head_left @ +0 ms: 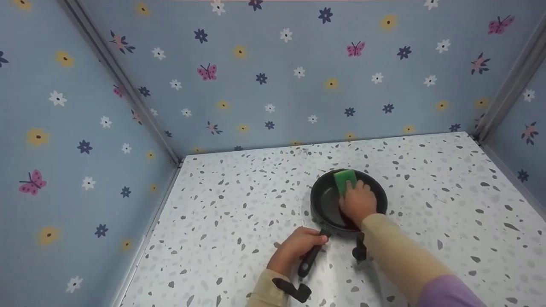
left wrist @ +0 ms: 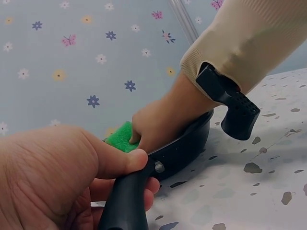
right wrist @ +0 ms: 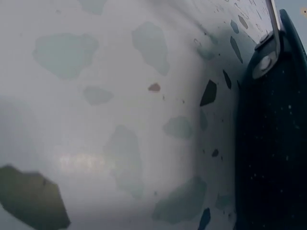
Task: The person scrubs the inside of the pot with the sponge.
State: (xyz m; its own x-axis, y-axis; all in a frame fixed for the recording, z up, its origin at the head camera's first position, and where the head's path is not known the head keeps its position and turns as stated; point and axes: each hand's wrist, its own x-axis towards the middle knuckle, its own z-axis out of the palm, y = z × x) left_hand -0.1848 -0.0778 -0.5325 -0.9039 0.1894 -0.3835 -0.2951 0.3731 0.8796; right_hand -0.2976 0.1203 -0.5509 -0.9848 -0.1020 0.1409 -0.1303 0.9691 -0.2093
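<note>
A black frying pan (head_left: 327,200) stands on the speckled tabletop, its handle (head_left: 310,258) pointing toward the person. My left hand (head_left: 298,244) grips that handle close to the pan, thumb on top and fingers underneath, as the left wrist view shows. Inside the pan, my right hand (head_left: 359,200) holds a green sponge (head_left: 344,178) against the far part of the interior. From the left wrist, the sponge (left wrist: 121,138) peeks out beyond the right hand (left wrist: 160,117). Only the pan's dark outer side (right wrist: 271,143) and the tabletop appear in the right wrist view; the hand is out of sight there.
The white speckled table (head_left: 213,221) spreads around the pan. Blue flowered wall panels (head_left: 273,85) enclose it at the back and both sides, joined by grey metal posts (head_left: 128,89). Black camera mounts (head_left: 294,290) sit on both wrists.
</note>
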